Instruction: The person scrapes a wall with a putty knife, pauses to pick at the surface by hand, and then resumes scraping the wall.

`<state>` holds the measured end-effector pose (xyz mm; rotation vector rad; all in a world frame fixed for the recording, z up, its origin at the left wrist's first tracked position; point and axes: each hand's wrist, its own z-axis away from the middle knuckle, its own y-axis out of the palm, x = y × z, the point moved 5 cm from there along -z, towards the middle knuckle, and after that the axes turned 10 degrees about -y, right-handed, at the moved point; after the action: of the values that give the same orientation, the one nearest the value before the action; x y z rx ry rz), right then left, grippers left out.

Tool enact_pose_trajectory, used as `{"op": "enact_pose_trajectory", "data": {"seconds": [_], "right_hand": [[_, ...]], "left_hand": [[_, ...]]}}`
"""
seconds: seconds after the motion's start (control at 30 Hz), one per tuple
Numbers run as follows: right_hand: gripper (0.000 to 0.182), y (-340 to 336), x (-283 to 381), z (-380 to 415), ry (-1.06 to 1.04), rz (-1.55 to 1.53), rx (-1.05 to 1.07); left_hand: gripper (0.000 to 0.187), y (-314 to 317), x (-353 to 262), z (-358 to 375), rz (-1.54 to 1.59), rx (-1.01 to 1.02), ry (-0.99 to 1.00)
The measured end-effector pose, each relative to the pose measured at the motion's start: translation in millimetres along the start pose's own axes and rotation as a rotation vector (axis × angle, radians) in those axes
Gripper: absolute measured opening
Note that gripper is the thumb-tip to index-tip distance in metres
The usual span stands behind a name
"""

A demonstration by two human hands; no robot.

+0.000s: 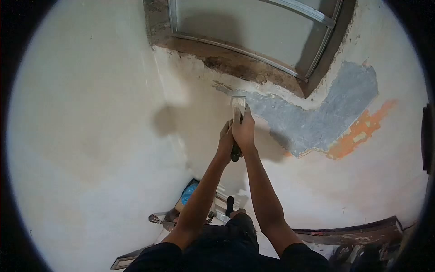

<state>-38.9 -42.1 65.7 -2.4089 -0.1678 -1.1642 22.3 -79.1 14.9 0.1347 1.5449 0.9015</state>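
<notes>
A scraper (239, 103) with a pale, dusty blade and a dark handle is held up against the wall, its blade edge at the left end of a bare grey patch (312, 122). My right hand (244, 129) is closed around it just behind the blade. Pressed close beside it, my left hand (225, 140) is closed on the handle too, though its fingers are partly hidden. The handle's butt sticks out below both hands. Cream paint (199, 104) surrounds the patch, and an orange layer (362, 131) shows along its lower right edge.
Above the hands is a window frame (244, 52) with a rough, broken plaster edge. A blue bag (189, 192) and some clutter lie low near the wall corner. A long dark wooden board (353, 232) runs along the lower right, with dark objects below it.
</notes>
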Motion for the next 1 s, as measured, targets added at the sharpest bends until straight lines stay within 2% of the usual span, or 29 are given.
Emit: {"op": "enact_pose_trajectory", "data": {"seconds": [0.1,0.2,0.23,0.27,0.37,0.5,0.57,0.67,0.8,0.87,0.97,1.0], "right_hand": [[0.037,13.4,-19.3,-12.2,0.019,0.0,-0.014],[0.037,19.9,-11.3,-2.6,-0.085,-0.001,-0.12],[0.034,23.3,-13.5,0.6,-0.005,-0.044,-0.133],[0.034,26.8,-10.6,-3.4,0.068,-0.089,-0.147],[0.031,39.7,10.8,-27.3,-0.077,0.072,-0.242],[0.028,43.1,4.9,-20.4,-0.078,0.008,-0.248],[0.031,39.1,5.6,-19.3,-0.056,-0.152,-0.178],[0.028,45.9,37.2,-50.3,-0.036,-0.093,-0.154],[0.027,45.2,40.4,-37.3,-0.052,-0.12,-0.206],[0.028,44.5,25.5,-22.2,0.02,-0.07,-0.187],[0.028,44.7,8.7,-13.6,0.088,-0.147,-0.145],[0.027,43.2,12.8,-16.7,0.04,-0.128,-0.183]], "left_hand": [[0.029,-4.5,-7.1,-3.0,-0.094,-0.057,0.056],[0.027,-16.7,-5.3,-7.1,-0.179,-0.117,0.106],[0.027,-24.5,-2.0,-10.0,-0.21,-0.159,0.13],[0.027,-23.2,-7.3,-8.5,-0.116,-0.164,0.04],[0.025,-29.3,-34.9,-24.7,-0.072,-0.064,0.159],[0.023,-36.4,-25.8,-28.4,-0.012,-0.137,0.089],[0.023,-31.2,-31.8,-26.2,-0.175,-0.18,0.209],[0.026,-27.6,-67.8,-35.5,-0.104,-0.089,0.14],[0.029,-42.2,-56.9,-34.7,-0.091,-0.163,0.205],[0.03,-43.3,-41.6,-25.3,-0.129,-0.161,0.085],[0.029,-40.5,-28.3,-22.8,-0.121,-0.185,0.074],[0.027,-39.2,-30.9,-25.2,-0.157,-0.244,0.094]]}}
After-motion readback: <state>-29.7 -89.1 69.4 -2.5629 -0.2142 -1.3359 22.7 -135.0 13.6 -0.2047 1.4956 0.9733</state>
